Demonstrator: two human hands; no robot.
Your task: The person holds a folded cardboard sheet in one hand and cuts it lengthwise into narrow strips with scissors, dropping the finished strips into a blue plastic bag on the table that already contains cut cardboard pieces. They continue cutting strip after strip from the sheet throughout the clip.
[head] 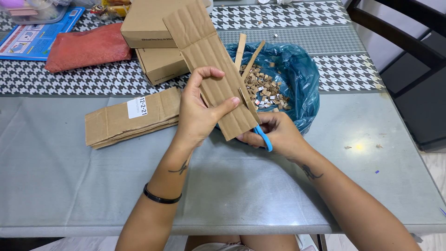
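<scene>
This looks like a home, most likely a dining area used for craft work. The desk (69, 176) wears a grey plastic cover beside a houndstooth-patterned cloth (55, 76), and a dark dining chair (395, 32) stands at its far corner. Household odds lie about: a red pouch (86, 46), cardboard boxes (148, 28), and a blue plastic bag (297, 74) holding cardboard scraps.

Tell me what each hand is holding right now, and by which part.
The left hand grips the long cardboard strip near its lower end, thumb across the front. The right hand holds the scissors by their blue handles, blades cutting into the strip's right edge.
</scene>
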